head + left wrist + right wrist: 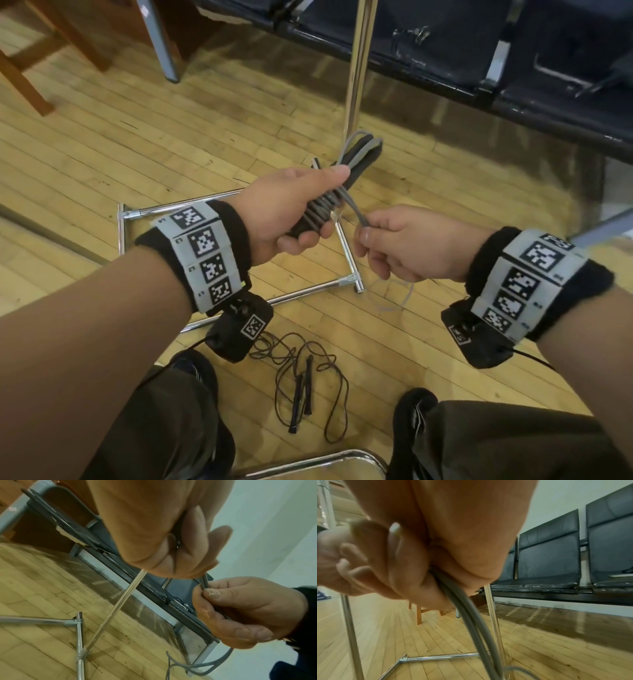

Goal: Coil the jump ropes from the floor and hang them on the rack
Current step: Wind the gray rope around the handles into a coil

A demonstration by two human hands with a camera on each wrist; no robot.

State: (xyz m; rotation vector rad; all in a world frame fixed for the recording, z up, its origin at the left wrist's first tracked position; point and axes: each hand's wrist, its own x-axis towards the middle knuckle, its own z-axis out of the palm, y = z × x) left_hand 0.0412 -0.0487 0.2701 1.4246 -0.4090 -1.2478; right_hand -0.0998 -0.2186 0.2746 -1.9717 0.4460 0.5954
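Note:
My left hand grips the two dark handles of a grey jump rope, with several turns of grey cord wound around them. To its right, my right hand pinches the free end of that cord between thumb and forefinger; the slack cord hangs from the fist down to the floor. A second, black jump rope lies in loose loops on the wooden floor between my feet. The chrome rack has a base frame on the floor and an upright pole just behind my hands.
A row of dark padded seats runs along the wall at the back right. Wooden chair legs and a grey metal leg stand at the back left. A chrome tube crosses the bottom edge by my shoes.

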